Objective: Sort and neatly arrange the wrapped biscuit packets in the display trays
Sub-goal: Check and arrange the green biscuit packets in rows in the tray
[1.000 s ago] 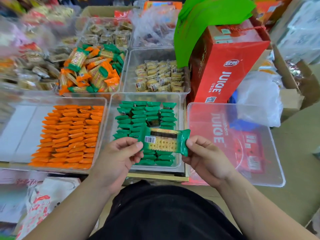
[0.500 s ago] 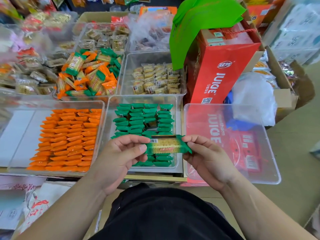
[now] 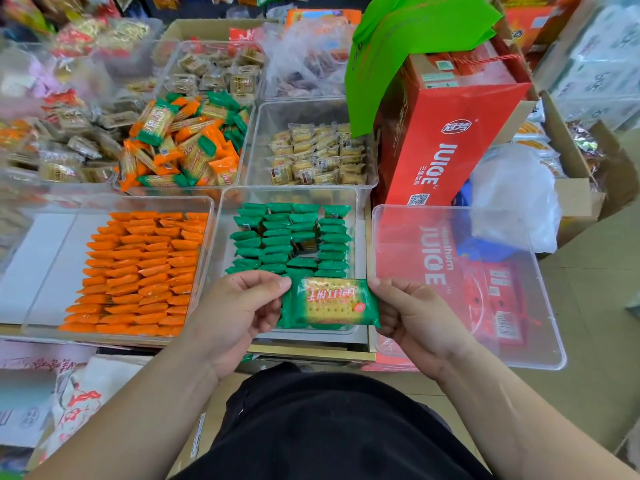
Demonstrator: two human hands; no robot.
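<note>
A green wrapped biscuit packet (image 3: 329,303) is held flat over the near edge of the clear tray of green packets (image 3: 360,216), printed front side up. My left hand (image 3: 239,313) pinches its left end and my right hand (image 3: 412,320) pinches its right end. Rows of green packets (image 3: 294,237) stand on edge in that tray. To the left, a clear tray (image 3: 207,216) holds neat rows of orange packets (image 3: 145,271). Behind it a tray holds a loose mixed heap of orange and green packets (image 3: 183,147).
An empty clear tray (image 3: 467,355) sits at the right over a red juice box. A tall red juice carton (image 3: 446,143) and green paper (image 3: 412,39) stand behind it. A tray of pale biscuit packs (image 3: 315,157) lies at the back. Cartons and bags crowd the right.
Between both hands the green packet has been flipped over, from barcode side up through edge-on to printed front up, and it sits slightly lower over the tray's near edge.
</note>
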